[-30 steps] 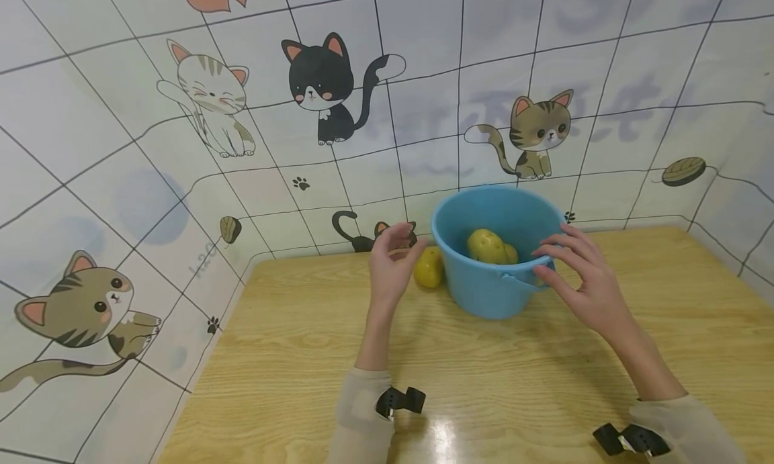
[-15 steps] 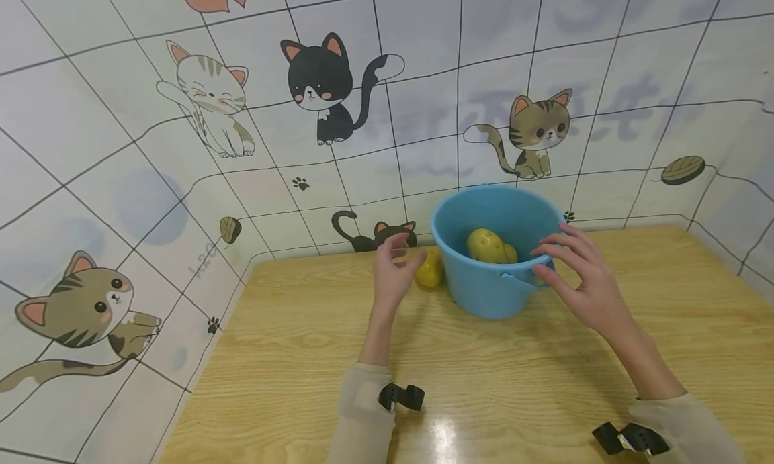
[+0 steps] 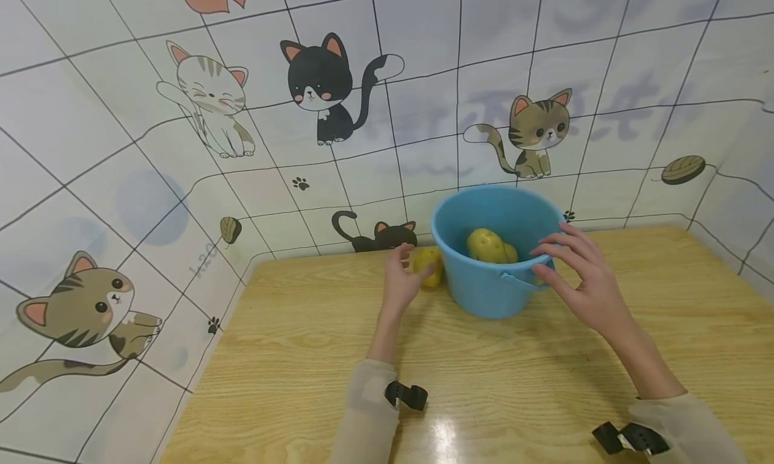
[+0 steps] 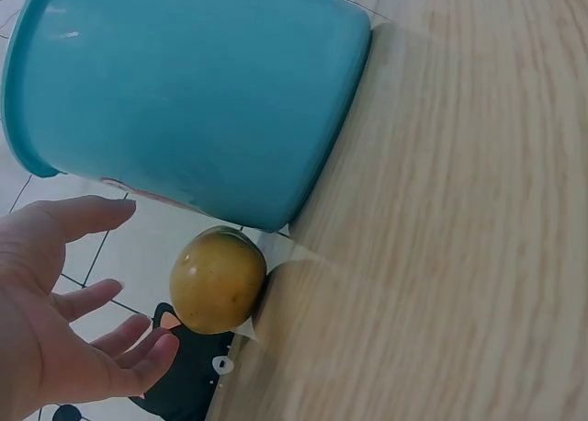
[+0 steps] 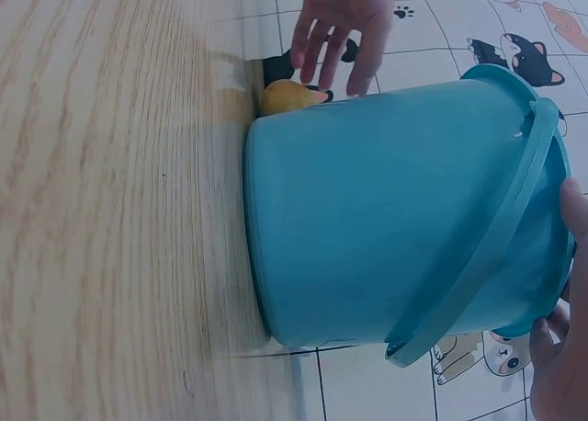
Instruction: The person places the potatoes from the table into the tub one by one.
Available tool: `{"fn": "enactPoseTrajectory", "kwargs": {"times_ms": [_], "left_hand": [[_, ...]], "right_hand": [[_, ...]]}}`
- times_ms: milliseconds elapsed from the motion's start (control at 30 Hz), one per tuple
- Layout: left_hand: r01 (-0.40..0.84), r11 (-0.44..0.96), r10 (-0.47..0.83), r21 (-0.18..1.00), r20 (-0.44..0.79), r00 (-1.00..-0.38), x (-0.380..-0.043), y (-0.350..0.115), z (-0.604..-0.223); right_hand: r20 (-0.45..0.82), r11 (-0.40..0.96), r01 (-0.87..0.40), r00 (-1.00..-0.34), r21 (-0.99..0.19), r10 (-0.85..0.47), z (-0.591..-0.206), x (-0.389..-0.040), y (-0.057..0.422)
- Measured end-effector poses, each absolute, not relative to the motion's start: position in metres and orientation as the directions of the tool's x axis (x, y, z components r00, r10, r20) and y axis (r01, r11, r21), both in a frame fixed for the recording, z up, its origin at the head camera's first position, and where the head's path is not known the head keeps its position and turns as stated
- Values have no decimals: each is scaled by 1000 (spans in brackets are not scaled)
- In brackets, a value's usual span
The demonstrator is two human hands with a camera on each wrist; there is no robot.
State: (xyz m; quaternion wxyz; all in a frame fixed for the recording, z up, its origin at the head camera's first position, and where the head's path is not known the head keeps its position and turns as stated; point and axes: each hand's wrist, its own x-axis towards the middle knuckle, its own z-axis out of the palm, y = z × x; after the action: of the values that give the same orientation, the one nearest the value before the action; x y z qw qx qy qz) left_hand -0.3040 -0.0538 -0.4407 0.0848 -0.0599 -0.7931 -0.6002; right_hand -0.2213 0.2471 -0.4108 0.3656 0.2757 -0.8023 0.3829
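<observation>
A blue plastic bucket (image 3: 492, 293) stands upright on the wooden table. Lumpy yellow potatoes (image 3: 486, 246) lie inside it. At the bucket's left side, on the tabletop, sits one round yellow potato (image 4: 218, 280) with small dark specks. My left hand (image 3: 402, 283) reaches beside this potato, fingers spread and loosely bent; in the left wrist view a gap shows between fingertips and potato. My right hand (image 3: 583, 276) holds the bucket's right rim, with fingers over the edge and thumb outside. The right wrist view shows only part of that hand, at the edge.
The bucket's handle (image 5: 482, 256) hangs down along its outer side. A wall covering (image 3: 423, 142) printed with cartoon cats rises right behind the table (image 3: 290, 356) and along both sides. Each wrist wears a black strap (image 3: 406, 395).
My left hand has moved down and to the right, closer to the loose potato, and now partly overlaps it in the head view. My right hand and the bucket stay where they were.
</observation>
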Motion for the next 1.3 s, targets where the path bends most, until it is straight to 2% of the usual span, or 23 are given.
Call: {"fn": "enactPoseTrajectory", "kwargs": {"times_ms": [233,533,767,1067,1300], "left_hand": [[202,328,15,923,208,-978,-307,-51,-447],[134,402,61,906,120,-991,-309,-47,-457],[173,512,78,842,155,-985,-309,-45,-464],[146,500,57,854,136,-989,-313,-49,-462],[147,584,80,798,123,-989,-317,-49,-464]], "right_hand": [[808,543,-730,-571,-416,-148,-412,-222,245],[817,552,-728,-560,-407,-137,-412,-221,246],[818,551,-735,-555,-396,-152,-412,-223,247],[831,540,-747,-537,-389,-144,-413,-225,246],[831,543,-743,-539,-392,-137,-413,-224,245]]}}
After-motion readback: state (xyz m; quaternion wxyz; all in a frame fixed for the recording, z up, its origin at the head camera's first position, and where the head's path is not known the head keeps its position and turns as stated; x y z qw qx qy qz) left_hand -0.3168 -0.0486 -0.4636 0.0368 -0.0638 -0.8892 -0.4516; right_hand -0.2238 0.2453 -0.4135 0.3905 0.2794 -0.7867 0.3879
